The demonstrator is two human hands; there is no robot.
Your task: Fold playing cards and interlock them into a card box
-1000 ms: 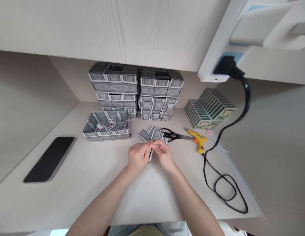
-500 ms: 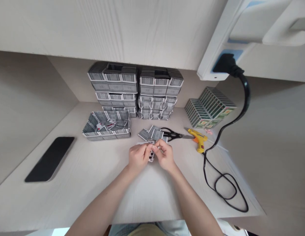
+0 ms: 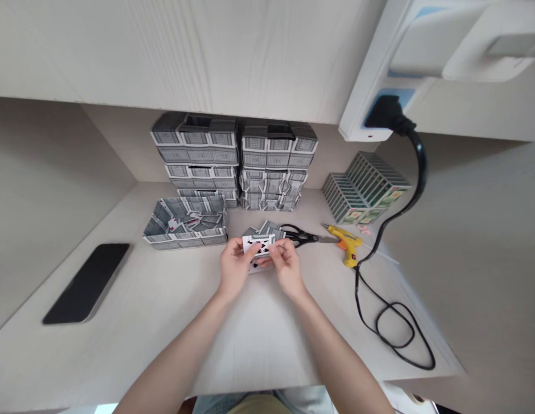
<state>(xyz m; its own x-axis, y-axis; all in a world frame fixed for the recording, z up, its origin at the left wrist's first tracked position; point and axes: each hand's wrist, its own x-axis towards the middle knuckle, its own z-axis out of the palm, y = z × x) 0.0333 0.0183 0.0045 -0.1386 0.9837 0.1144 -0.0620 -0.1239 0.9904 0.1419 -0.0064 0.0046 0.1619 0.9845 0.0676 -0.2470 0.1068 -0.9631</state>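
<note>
Both hands grip the playing card [image 3: 263, 248] over the near middle of the table [image 3: 245, 333], just near of the loose cards [image 3: 274, 227] and left of the scissors [image 3: 313, 237]: the left hand [image 3: 238, 263] pinches its left end, the right hand [image 3: 285, 263] its right, thumbs on the face. Even thumb pressure and matched edges would probably keep any crease straight. The upper piece's long axis seems to run left to right, spotted face toward the person; whether the lower piece belongs to it, I cannot tell.

The open box [image 3: 187, 241] stands left, scissors [image 3: 300, 236] right of the card [image 3: 264, 244]
</note>
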